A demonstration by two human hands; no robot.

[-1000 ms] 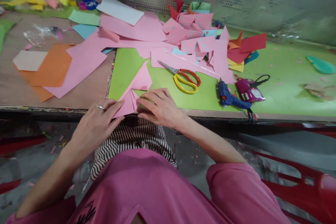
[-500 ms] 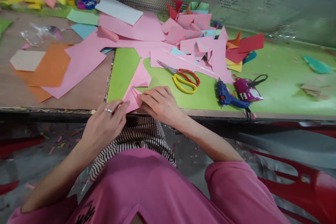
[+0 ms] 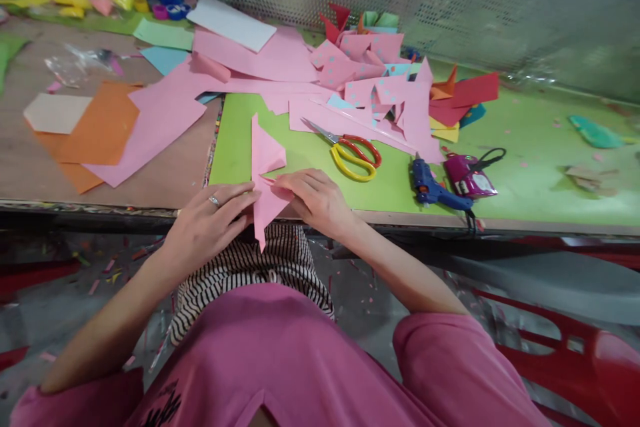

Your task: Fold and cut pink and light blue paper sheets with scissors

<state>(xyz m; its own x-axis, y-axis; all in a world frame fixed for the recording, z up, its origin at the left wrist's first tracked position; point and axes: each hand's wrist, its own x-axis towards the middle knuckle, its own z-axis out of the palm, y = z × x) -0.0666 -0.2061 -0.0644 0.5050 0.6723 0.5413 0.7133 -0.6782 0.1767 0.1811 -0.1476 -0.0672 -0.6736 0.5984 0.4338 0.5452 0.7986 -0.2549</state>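
Observation:
A folded piece of pink paper (image 3: pixel 267 157) lies at the table's front edge, its lower tip sticking out past the edge. My left hand (image 3: pixel 213 213), a ring on one finger, has its fingertips on the paper's left side. On the right side, my right hand (image 3: pixel 317 200) pinches a flap of the same paper between thumb and fingers. Just beyond my right hand rest scissors (image 3: pixel 356 155) with one red and one yellow handle, their blades slightly apart.
A blue glue gun (image 3: pixel 434 185) and a magenta pouch (image 3: pixel 470 173) with a black loop lie to the right. Pink paper pieces (image 3: pixel 367 83), some dotted, are heaped at the back. Orange sheets (image 3: pixel 100 123) lie left. A perforated metal panel (image 3: pixel 450 7) closes off the back.
The folded pink paper has turned from slanted to nearly upright in view, its lower tip now showing past the edge. My left hand has shifted right along it; my right hand still grips its side.

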